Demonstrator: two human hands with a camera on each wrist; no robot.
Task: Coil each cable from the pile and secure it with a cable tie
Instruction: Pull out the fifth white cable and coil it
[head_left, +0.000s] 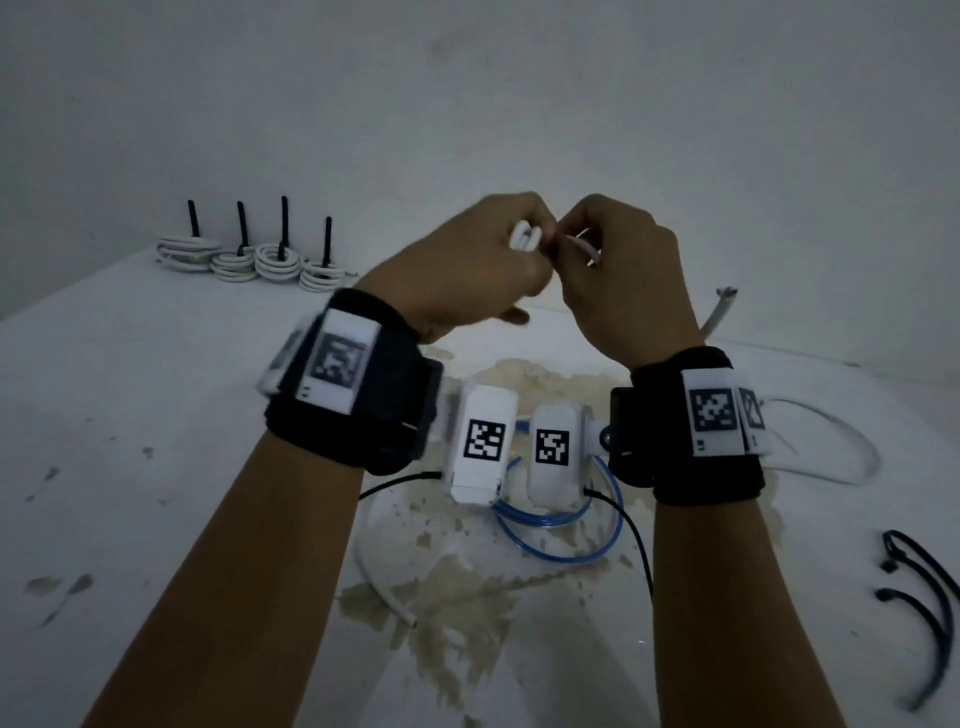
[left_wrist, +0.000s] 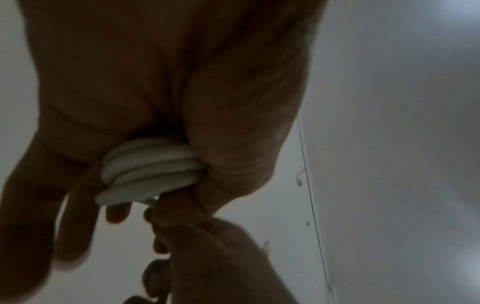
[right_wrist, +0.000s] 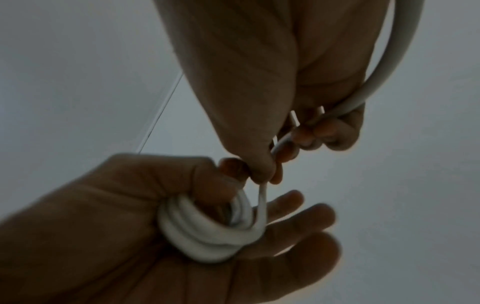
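Four tied coils (head_left: 254, 260) sat at the desk's (head_left: 130, 395) far edge. My left hand (head_left: 467, 260) gripped a half-wound white cable (right_wrist: 207, 232) in the air; right hand (head_left: 618, 270) pinched its loose end. Blue cable (head_left: 561, 525) still waited.

We see a bare, dim workroom rather than a home: plain white walls (head_left: 519, 78) meeting a stained, chipped white bench (head_left: 130, 415), four tied cable coils (head_left: 254, 260) lined along its far edge, spare black ties (head_left: 924, 597) near its right edge.
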